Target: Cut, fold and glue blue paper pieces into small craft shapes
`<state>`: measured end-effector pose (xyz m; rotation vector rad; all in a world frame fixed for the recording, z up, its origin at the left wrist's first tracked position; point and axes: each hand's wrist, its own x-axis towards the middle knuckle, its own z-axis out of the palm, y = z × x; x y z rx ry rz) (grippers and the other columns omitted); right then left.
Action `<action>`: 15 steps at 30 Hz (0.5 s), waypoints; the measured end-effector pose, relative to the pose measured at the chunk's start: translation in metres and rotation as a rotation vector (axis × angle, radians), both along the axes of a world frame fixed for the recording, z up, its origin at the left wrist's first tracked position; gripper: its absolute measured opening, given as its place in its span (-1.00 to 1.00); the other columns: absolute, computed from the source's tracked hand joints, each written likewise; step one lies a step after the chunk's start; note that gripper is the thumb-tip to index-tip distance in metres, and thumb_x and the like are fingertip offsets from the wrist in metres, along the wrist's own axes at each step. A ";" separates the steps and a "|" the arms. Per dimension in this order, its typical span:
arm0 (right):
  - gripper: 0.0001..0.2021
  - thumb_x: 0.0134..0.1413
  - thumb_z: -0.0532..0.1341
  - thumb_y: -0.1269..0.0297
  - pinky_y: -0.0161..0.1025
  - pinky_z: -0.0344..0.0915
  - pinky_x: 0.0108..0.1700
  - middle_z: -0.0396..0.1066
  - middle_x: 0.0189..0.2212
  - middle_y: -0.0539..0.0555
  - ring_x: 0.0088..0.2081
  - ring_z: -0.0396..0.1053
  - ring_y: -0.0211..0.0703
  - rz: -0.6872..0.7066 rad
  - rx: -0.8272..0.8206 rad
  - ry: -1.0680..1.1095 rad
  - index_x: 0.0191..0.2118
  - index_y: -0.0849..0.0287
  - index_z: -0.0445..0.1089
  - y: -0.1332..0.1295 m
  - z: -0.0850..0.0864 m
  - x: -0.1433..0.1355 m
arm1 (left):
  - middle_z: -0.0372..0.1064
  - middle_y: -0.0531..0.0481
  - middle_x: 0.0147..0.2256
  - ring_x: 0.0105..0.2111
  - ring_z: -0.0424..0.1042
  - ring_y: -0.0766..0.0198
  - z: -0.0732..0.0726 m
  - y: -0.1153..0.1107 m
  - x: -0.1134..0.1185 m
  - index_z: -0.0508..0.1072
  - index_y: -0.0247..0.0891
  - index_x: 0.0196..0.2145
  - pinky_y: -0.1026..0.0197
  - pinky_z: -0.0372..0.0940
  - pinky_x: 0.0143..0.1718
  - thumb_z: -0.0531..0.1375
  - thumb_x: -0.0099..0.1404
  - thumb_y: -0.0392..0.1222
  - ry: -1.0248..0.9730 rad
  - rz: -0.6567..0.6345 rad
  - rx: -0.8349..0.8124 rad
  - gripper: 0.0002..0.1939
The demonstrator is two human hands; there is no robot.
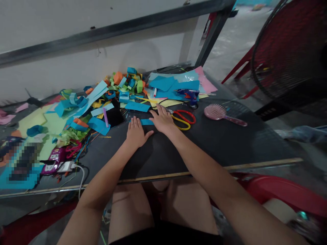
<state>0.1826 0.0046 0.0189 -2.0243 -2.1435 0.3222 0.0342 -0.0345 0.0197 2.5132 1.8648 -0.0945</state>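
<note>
A narrow blue paper strip (146, 121) lies on the dark tabletop, partly covered by my hands. My left hand (137, 132) rests flat over its left end, thumb spread out. On its right end lies my right hand (162, 119), fingers stretched forward. Close beside the right hand are scissors (184, 119) with red and yellow handles. Just beyond the strip sits another blue paper piece (138, 106). Left of my left hand lie a black square (114, 116) and a purple stick, perhaps a pen (105, 117).
Folded paper pieces (125, 83) pile up at the back. Blue sheets (163, 83) hold a blue glue gun (190, 94). A pink hairbrush (217, 114) lies right. At left are a purple power strip (56, 159) and white plug (66, 166). A fan (291, 47) stands at right.
</note>
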 end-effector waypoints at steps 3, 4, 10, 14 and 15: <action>-0.52 0.34 -0.03 0.09 0.15 -0.01 0.29 -0.28 0.42 0.14 0.40 -0.25 0.14 -0.001 -0.030 0.007 0.31 0.04 0.13 0.000 0.002 0.000 | -0.29 -0.55 0.34 0.37 -0.22 -0.16 0.004 0.000 -0.004 -0.14 -0.75 0.32 -0.02 -0.14 0.34 -0.14 0.31 0.36 0.041 0.079 -0.015 0.04; -0.52 0.34 -0.03 0.09 0.15 0.00 0.29 -0.28 0.42 0.15 0.40 -0.25 0.15 -0.002 -0.030 0.009 0.31 0.04 0.13 0.000 0.002 0.000 | -0.30 -0.54 0.34 0.37 -0.22 -0.15 0.006 0.000 -0.004 -0.15 -0.74 0.32 -0.01 -0.14 0.34 -0.14 0.31 0.37 0.056 0.100 -0.028 0.05; -0.57 0.30 0.06 0.23 0.16 0.03 0.28 -0.20 0.41 0.21 0.39 -0.20 0.16 0.094 0.163 -0.019 0.24 0.18 0.25 -0.003 -0.002 0.001 | -0.29 -0.49 0.35 0.37 -0.20 -0.13 0.013 -0.002 -0.001 -0.15 -0.69 0.33 -0.03 -0.13 0.34 -0.14 0.32 0.35 0.088 0.134 -0.071 0.01; -0.60 0.28 0.03 0.37 0.12 0.02 0.31 0.02 0.35 0.15 0.35 -0.03 0.07 0.313 0.337 0.042 0.18 0.17 0.34 -0.005 0.004 -0.002 | -0.26 -0.47 0.35 0.37 -0.18 -0.15 0.006 -0.001 -0.002 -0.09 -0.62 0.34 -0.08 -0.08 0.32 -0.11 0.30 0.35 0.025 0.142 -0.044 0.00; -0.60 0.28 0.02 0.38 0.09 0.04 0.31 0.11 0.31 0.13 0.32 0.05 0.04 0.379 0.346 0.072 0.17 0.15 0.36 -0.005 0.005 -0.004 | -0.25 -0.48 0.35 0.37 -0.17 -0.16 0.003 0.000 -0.003 -0.08 -0.63 0.34 -0.08 -0.08 0.32 -0.09 0.29 0.35 0.011 0.138 -0.037 0.00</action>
